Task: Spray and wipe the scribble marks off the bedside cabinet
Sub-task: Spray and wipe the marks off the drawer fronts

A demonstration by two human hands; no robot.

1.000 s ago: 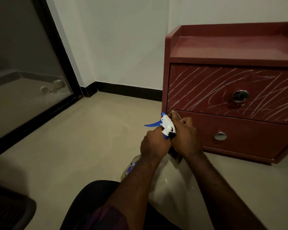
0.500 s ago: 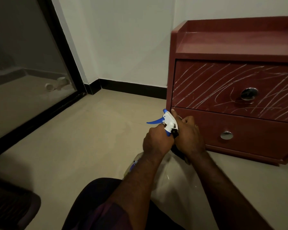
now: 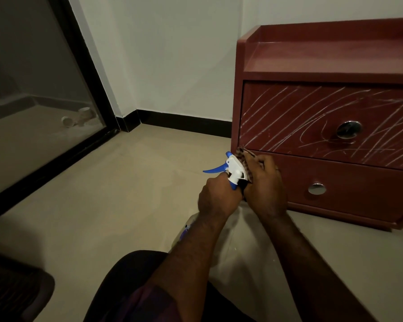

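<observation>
— Scribble marks [image 3: 289,119]: where do we find them?
— White lines across the upper of two drawers on our one red bedside cabinet [image 3: 323,56]. Each drawer has one round knob [image 3: 316,188].
— And our two hands?
— Our left hand [image 3: 216,196] grips the neck of the one spray bottle [image 3: 235,169]. Our right hand [image 3: 263,184] clutches one checked cloth [image 3: 242,155] against its head.
— The room?
— Beige floor [image 3: 102,194], white wall [image 3: 172,66], one glass door [image 3: 33,101] at our left
</observation>
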